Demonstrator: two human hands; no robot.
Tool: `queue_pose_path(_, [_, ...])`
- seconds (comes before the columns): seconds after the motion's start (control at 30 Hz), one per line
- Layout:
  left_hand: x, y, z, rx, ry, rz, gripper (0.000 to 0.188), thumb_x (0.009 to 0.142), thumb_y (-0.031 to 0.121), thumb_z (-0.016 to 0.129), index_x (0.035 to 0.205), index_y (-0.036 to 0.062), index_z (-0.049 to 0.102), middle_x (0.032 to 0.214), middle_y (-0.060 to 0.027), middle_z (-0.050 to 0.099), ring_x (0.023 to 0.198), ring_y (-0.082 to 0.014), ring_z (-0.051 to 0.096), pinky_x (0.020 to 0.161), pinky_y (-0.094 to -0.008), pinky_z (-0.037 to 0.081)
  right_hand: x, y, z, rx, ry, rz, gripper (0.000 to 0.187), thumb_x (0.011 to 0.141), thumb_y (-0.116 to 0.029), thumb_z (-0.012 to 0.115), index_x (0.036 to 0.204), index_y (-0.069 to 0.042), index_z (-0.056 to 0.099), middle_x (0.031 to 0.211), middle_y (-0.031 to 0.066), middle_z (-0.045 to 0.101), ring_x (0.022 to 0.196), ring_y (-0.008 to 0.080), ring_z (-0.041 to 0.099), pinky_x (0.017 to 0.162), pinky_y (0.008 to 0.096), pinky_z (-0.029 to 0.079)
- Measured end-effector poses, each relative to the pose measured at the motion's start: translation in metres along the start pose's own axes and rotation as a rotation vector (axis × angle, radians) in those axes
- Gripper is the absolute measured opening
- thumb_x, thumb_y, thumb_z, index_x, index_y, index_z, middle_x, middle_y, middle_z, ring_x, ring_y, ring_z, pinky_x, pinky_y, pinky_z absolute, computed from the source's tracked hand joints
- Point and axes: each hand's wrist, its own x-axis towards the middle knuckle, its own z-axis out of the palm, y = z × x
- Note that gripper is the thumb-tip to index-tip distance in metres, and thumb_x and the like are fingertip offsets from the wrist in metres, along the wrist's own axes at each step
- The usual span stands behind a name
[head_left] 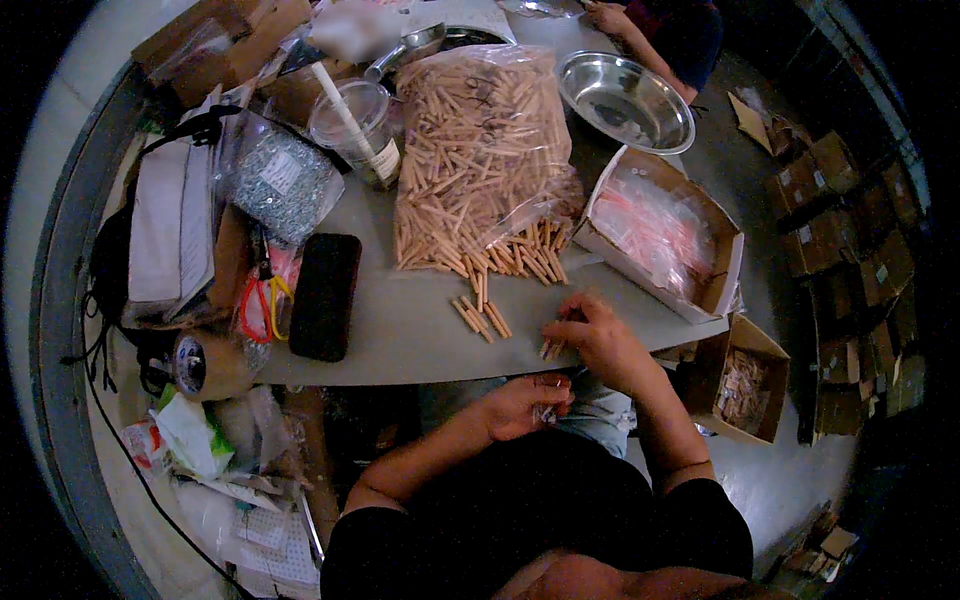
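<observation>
A large clear plastic bag (pixel 480 150) full of wooden dowels lies across the table, with its mouth toward me. Loose dowels (pixel 525 255) spill out of it, and a few separate dowels (pixel 482 318) lie closer to the front edge. Over that edge my right hand (pixel 600 342) is closed, its fingertips pinching a few short wooden dowels (pixel 549 350). Just below the edge, in front of my body, my left hand (pixel 522 408) is closed around a small clear plastic bag (pixel 546 412). What that small bag contains is too blurred to tell.
Right of the dowels stands an open carton (pixel 715 265) of small clear bags, with a steel bowl (pixel 628 105) behind it. A lower cardboard box (pixel 740 390) holds filled bags. A black phone (pixel 325 297), scissors (pixel 266 300) and a plastic cup (pixel 355 130) stand left. Another person's arm (pixel 650 50) shows behind.
</observation>
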Motion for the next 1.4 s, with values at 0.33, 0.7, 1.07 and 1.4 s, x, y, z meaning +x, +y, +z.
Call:
queue_pose_path(0.33, [0.007, -0.008, -0.02, 0.075, -0.125, 0.009, 0.021, 0.087, 0.013, 0.066, 0.106, 0.008, 0.06, 0.095, -0.003, 0.063, 0.089, -0.0153, 0.06, 0.078, -0.0298, 0.052, -0.022, -0.011, -0.01, 0.421, -0.251, -0.164, 0.032, 0.071, 0.004, 0.067, 0.102, -0.006, 0.067, 0.106, 0.0127, 0.059, 0.097, 0.0313, 0.059, 0.084, 0.0363, 0.049])
queue_pose_path(0.7, [-0.008, 0.015, 0.03, 0.685, -0.139, 0.34, 0.057, 0.084, 0.031, 0.073, 0.124, 0.0002, 0.047, 0.112, -0.0057, 0.055, 0.105, -0.0124, 0.052, 0.09, -0.0301, 0.044, -0.042, -0.014, -0.027, 0.348, -0.015, -0.292, 0.022, 0.069, -0.003, 0.074, 0.09, -0.007, 0.068, 0.108, 0.0109, 0.06, 0.102, 0.0286, 0.057, 0.086, 0.0387, 0.048])
queue_pose_path(1.07, [-0.005, 0.032, 0.069, 1.569, 0.202, 0.977, 0.012, 0.088, 0.008, 0.062, 0.097, 0.0011, 0.057, 0.094, -0.0175, 0.061, 0.088, -0.0289, 0.06, 0.078, -0.0351, 0.048, -0.063, -0.002, -0.034, 0.449, 0.2, -0.007, 0.015, 0.073, -0.004, 0.074, 0.083, -0.005, 0.063, 0.082, 0.0088, 0.063, 0.078, 0.0273, 0.061, 0.069, 0.0356, 0.049])
queue_pose_path(1.4, [0.021, 0.037, 0.086, 1.461, 0.126, 0.875, 0.008, 0.086, 0.004, 0.061, 0.091, 0.0009, 0.055, 0.089, -0.014, 0.058, 0.082, -0.0297, 0.056, 0.074, -0.0359, 0.046, -0.097, 0.014, -0.055, 0.515, 0.224, 0.027, 0.014, 0.082, -0.014, 0.066, 0.082, -0.005, 0.055, 0.079, 0.0119, 0.055, 0.078, 0.0336, 0.054, 0.069, 0.0415, 0.045])
